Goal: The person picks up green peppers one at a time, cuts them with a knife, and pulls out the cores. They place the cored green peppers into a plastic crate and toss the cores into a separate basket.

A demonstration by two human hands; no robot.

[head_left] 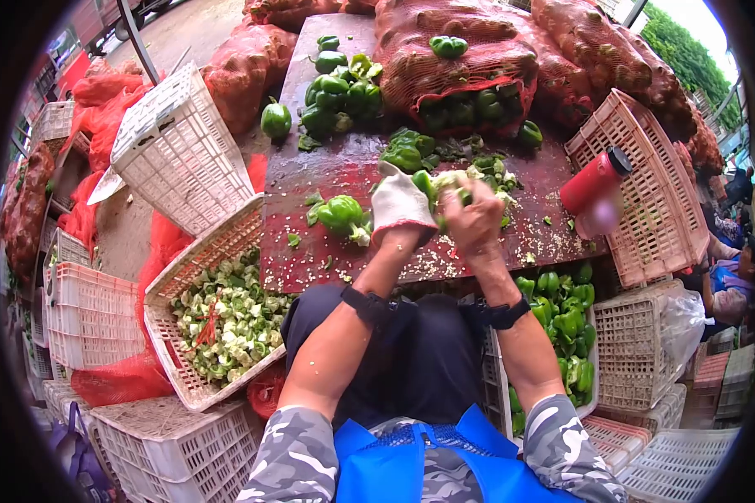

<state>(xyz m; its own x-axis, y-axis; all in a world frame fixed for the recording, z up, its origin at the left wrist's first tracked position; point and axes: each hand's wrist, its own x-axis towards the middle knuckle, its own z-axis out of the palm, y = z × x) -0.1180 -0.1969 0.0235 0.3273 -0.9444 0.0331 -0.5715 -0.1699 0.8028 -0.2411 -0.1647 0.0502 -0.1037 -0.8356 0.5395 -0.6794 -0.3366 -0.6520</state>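
My left hand (401, 203), in a whitish glove, is closed around a green bell pepper (424, 184) over the dark red tabletop (528, 201). Close beside it is my right hand (476, 220), bare, its fingers curled in at the pepper. What the right fingers grip is blurred and partly hidden. Pale pepper cores (497, 174) and scattered seeds lie behind and around the right hand. A whole green pepper (341, 215) rests left of the glove, and a cluster of peppers (407, 151) sits just beyond both hands.
A crate (164, 335) of pale cores stands at lower left; a crate of green peppers (564, 314) is at my right knee. An open red mesh sack (453, 71) spills peppers at the table's back. A red bottle (594, 180) leans near a tilted crate (646, 189).
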